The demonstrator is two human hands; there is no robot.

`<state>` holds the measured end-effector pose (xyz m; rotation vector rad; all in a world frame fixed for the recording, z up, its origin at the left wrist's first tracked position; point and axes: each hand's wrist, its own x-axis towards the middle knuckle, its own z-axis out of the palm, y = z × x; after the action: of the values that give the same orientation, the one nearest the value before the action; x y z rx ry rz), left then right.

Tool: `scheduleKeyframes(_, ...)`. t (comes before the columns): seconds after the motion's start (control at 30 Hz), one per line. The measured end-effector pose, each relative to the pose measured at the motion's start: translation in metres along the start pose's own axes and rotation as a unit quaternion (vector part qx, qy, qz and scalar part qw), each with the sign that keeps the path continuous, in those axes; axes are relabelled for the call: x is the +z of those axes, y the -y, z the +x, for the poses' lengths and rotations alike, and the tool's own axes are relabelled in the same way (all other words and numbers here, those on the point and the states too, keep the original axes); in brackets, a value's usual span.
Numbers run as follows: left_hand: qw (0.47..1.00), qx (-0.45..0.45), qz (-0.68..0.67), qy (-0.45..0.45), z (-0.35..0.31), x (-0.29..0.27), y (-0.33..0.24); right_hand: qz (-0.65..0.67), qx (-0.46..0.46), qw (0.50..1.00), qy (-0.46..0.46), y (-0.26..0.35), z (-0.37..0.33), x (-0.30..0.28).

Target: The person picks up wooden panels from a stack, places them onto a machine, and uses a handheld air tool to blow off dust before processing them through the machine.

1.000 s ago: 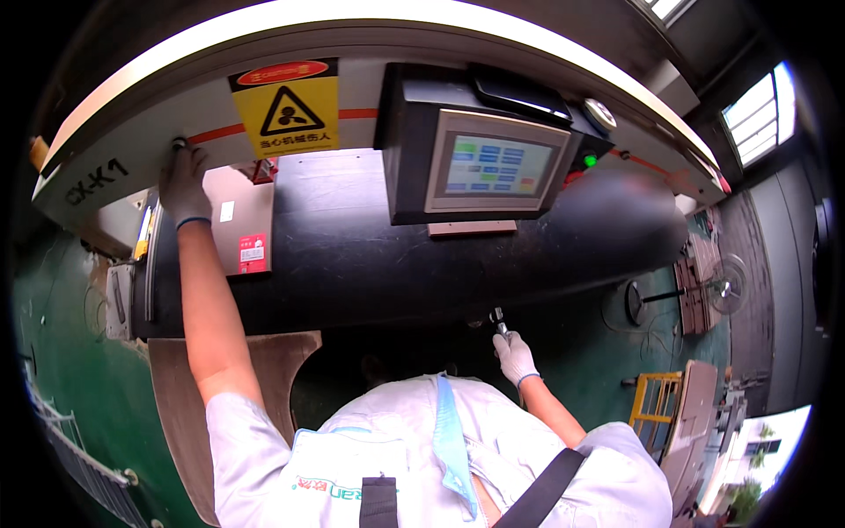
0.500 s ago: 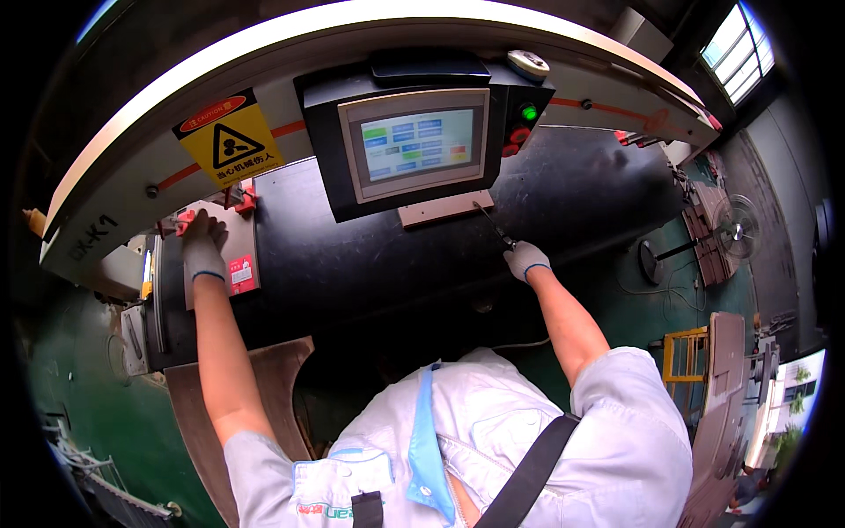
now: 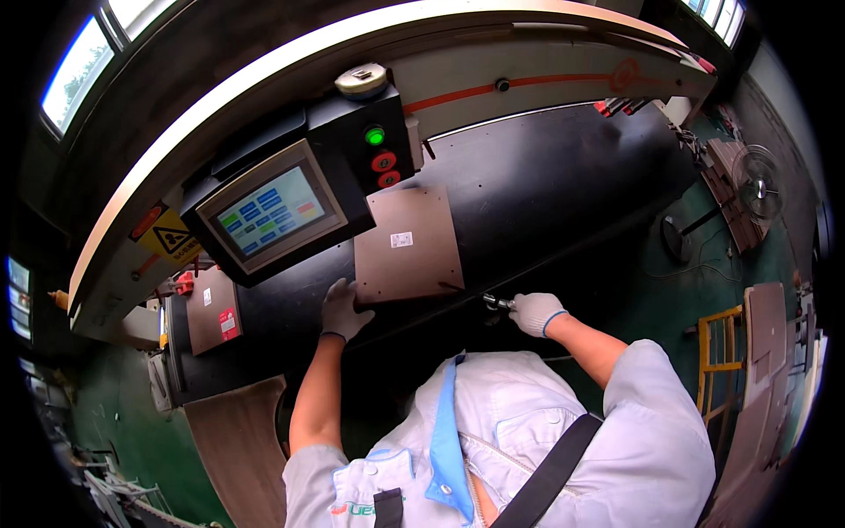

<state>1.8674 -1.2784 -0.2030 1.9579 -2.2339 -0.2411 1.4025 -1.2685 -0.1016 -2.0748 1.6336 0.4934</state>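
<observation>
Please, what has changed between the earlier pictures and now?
The middle board slid nearer, close to the front edge of the table. The left hand moved right, from the red-labelled board to the middle board's corner. The right hand drew back, still holding the metal tool. The red-labelled board stayed.

From fairly near, above and behind the gloved fingers [image 3: 338, 292], the wide head view faces down and forward past them
</observation>
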Motion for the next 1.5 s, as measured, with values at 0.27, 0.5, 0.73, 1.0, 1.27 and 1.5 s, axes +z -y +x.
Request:
scheduleKeyframes(0.27,0.967,0.217,0.062,0.122,0.076,0.021,-0.147,0.09,0.108,0.979,-0.145,-0.104,0.05,-0.017)
scheduleKeyframes(0.5,0.985,0.152,0.049,-0.068,0.163,0.068,-0.188,0.196,0.091,0.975,-0.051,-0.057,0.03,-0.02)
scheduleKeyframes(0.73,0.993,0.001,0.114,-0.006,0.217,0.074,-0.183,0.342,0.272,0.897,-0.062,-0.066,-0.011,0.042)
scheduleKeyframes(1.0,0.974,-0.156,0.161,0.042,0.238,0.061,-0.109,0.382,0.201,0.902,-0.022,-0.047,-0.016,0.088)
scheduleKeyframes(1.27,0.975,-0.127,0.176,0.052,0.233,0.057,-0.083,0.358,0.143,0.923,-0.023,-0.048,-0.013,0.088)
scheduleKeyframes(1.5,0.977,-0.109,0.176,0.049,0.234,0.058,-0.078,0.277,0.064,0.958,0.036,-0.061,-0.043,0.102)
